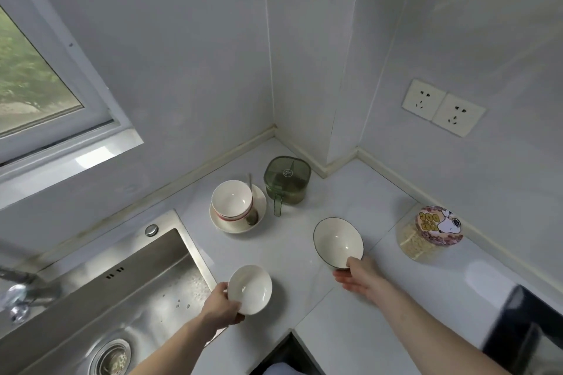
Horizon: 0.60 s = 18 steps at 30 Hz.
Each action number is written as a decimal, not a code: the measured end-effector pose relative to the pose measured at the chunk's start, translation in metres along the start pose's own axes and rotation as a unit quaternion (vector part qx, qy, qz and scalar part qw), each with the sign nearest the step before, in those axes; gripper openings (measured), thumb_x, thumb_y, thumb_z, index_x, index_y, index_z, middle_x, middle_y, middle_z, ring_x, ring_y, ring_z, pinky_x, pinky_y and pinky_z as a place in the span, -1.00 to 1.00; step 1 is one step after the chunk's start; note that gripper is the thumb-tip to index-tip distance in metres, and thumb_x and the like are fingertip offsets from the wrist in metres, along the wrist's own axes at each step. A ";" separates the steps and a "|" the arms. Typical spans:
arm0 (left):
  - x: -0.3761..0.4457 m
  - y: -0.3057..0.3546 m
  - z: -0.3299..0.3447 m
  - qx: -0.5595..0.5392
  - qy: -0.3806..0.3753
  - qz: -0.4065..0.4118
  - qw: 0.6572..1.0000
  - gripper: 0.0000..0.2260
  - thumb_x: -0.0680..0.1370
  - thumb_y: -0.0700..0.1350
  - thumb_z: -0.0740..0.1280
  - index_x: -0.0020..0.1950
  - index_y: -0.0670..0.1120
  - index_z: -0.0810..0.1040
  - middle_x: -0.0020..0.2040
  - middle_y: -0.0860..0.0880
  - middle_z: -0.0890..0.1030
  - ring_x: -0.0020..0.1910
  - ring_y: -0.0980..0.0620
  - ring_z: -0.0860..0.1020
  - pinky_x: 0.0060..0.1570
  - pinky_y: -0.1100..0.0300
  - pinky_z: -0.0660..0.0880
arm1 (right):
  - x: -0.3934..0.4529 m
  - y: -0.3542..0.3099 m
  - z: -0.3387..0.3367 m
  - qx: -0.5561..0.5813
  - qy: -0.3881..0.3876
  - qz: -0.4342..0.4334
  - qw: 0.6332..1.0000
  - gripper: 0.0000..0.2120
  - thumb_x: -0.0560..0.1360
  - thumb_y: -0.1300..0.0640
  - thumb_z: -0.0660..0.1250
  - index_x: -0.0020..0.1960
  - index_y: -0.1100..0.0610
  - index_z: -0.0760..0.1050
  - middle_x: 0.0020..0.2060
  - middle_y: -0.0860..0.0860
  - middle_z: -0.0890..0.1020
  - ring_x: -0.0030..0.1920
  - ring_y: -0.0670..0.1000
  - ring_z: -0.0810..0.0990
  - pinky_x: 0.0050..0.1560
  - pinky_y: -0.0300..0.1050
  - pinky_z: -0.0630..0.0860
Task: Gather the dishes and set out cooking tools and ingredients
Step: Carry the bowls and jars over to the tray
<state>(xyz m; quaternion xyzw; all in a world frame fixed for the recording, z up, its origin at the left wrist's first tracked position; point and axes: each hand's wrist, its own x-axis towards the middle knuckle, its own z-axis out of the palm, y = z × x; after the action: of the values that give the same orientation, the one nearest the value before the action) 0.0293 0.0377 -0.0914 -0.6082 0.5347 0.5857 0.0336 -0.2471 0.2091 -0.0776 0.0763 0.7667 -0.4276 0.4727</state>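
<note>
Pale walls [189, 55], window [30, 76], sockets [443, 106]

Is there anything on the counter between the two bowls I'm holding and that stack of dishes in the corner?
Nothing visible. The left hand holds the small white bowl, the right hand the dark-rimmed bowl. Bare countertop lies between both and the stacked bowls on the plate. The green container stands beside the stack.

Our left hand [222, 304] gripping a small white bowl [250, 288] by its rim, our right hand [359, 278] holding a dark-rimmed bowl [337, 242] over the counter [292, 250], stacked bowls on a plate [240, 224] with a spoon [252, 213], green lidded container [287, 181], patterned-lid jar [432, 233], steel sink [122, 292] on our left.
</note>
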 end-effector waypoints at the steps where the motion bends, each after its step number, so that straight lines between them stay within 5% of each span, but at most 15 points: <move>1: 0.000 0.001 0.000 0.003 -0.010 0.002 1.000 -0.57 0.44 -0.38 0.26 0.29 -0.16 0.42 0.11 -0.18 0.55 -0.02 -0.29 0.66 -0.17 -0.07 0.69 | -0.009 0.011 -0.003 0.004 0.001 -0.004 1.000 -0.77 0.58 0.26 0.09 0.16 0.19 0.45 -0.20 0.16 0.75 -0.21 0.09 0.72 -0.19 -0.09 0.59; 7: -0.008 0.009 0.010 -0.016 -0.015 0.000 1.000 -0.61 0.47 -0.47 0.17 0.23 -0.17 0.42 0.15 -0.24 0.52 -0.02 -0.39 0.64 -0.40 0.08 0.63 | -0.062 0.055 -0.013 0.007 0.008 -0.028 1.000 -0.78 0.55 0.25 0.11 0.12 0.10 0.45 -0.24 0.12 0.75 -0.20 0.08 0.75 -0.16 -0.09 0.61; 18: -0.048 0.041 0.030 0.092 -0.138 0.169 0.972 -0.64 0.53 -0.38 0.21 0.29 -0.11 0.42 0.12 -0.21 0.59 -0.13 -0.29 0.69 -0.31 0.14 0.64 | -0.147 0.118 -0.020 0.121 0.113 -0.052 0.985 -0.70 0.59 0.24 0.14 0.29 0.10 0.41 -0.24 0.12 0.75 -0.19 0.09 0.76 -0.18 -0.09 0.62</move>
<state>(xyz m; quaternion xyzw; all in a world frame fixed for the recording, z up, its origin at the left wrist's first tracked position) -0.0063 0.0696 -0.0405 -0.4168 0.6713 0.6096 0.0639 -0.1191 0.3391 -0.0260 0.1408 0.7610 -0.5295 0.3474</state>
